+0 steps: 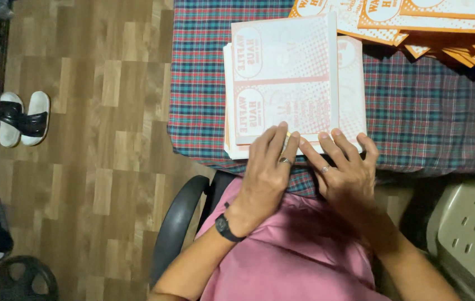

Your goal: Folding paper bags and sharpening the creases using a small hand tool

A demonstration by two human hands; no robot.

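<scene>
Both hands, left hand beside right hand, press the near edge of the flat pale printed cardboard sheet; it tops a stack on the checked cloth-covered table. A heap of orange-bordered printed cardboard sheets lies behind, to the right.

Colours in your view
You've got pale pink-printed white sheets on red-teal plaid cloth; orange-white cartons, brown wood-pattern floor.

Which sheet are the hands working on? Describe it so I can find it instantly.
Start at the plaid-covered table. On its near edge lies a pale stack of flat printed sheets. The top sheet is the one, with the left hand and right hand pressing its near edge. Unlike the bright orange sheets at the far corner, it is faded pink and white.
</scene>
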